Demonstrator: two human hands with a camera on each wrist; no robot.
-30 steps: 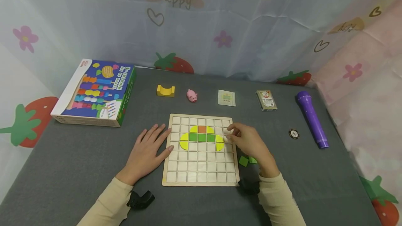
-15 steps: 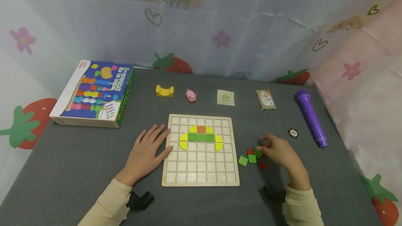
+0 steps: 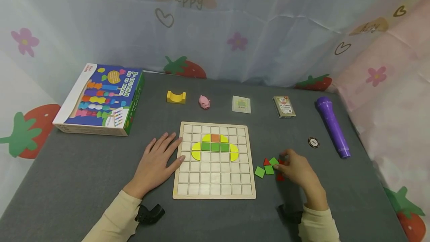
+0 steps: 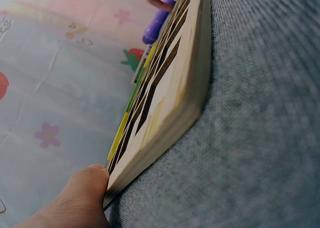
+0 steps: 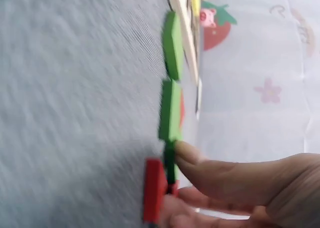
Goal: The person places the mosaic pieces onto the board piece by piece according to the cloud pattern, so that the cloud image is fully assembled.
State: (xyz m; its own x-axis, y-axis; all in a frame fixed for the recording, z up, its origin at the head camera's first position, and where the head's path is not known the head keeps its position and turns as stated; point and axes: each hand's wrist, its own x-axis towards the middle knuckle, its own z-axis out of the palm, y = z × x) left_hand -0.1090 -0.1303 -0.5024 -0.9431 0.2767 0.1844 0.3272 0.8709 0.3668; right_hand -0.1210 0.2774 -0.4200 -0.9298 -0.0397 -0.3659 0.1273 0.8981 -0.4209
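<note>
My left hand rests flat on the cloth with its fingers spread, thumb and index tips on the left edge of a wooden grid board. In the left wrist view, the thumb lies against the board's corner. Set in the grid are green squares, an orange square and yellow quarter rounds. Right of the board, my right hand reaches down over loose tiles, thumb and index apart. Its thumb is right at a green square tile; a red triangle lies beside the fingers.
Other green tiles and a red triangle lie near the board. Along the back stand a boxed game, yellow block, pink pig, pattern card and playing cards. A chip and purple microphone lie right.
My right hand has gone from the board's right side to the loose tiles and lowered over them. One green tile has shifted slightly up and left. The left hand has stayed put.
</note>
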